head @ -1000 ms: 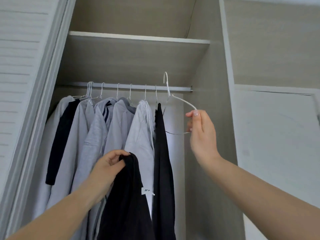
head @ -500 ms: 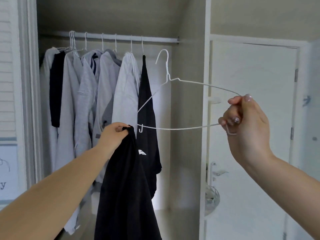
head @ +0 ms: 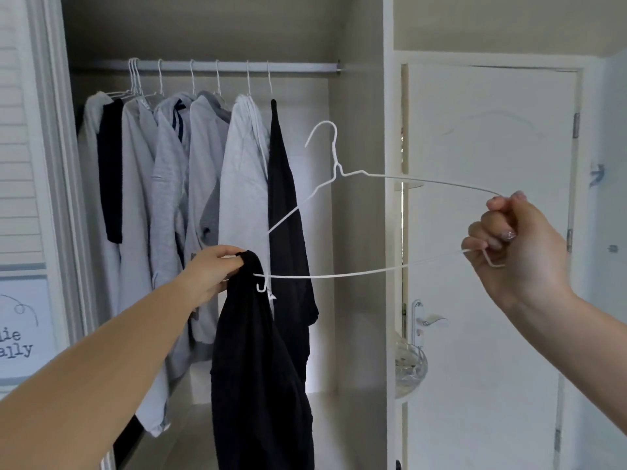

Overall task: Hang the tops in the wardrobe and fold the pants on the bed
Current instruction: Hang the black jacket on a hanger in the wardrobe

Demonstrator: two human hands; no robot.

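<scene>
My left hand (head: 212,274) pinches the top edge of a black top (head: 261,374), which hangs straight down in front of the open wardrobe. My right hand (head: 515,242) grips the right end of a white wire hanger (head: 334,171), held level in the air. The hanger's left end touches the black top just beside my left hand. Behind them, the wardrobe rail (head: 295,67) carries several grey and white tops (head: 203,184) and one black top (head: 285,212) on white hangers.
The right part of the rail, near the wardrobe's side wall (head: 359,198), holds no hanger. A white door (head: 488,232) with a metal handle (head: 427,320) stands to the right. A louvred wardrobe door (head: 20,164) is at the left.
My right hand lifted the white hanger off the rail and brought it down and to the right. Its left end now meets the black top in my left hand. The view has tilted down.
</scene>
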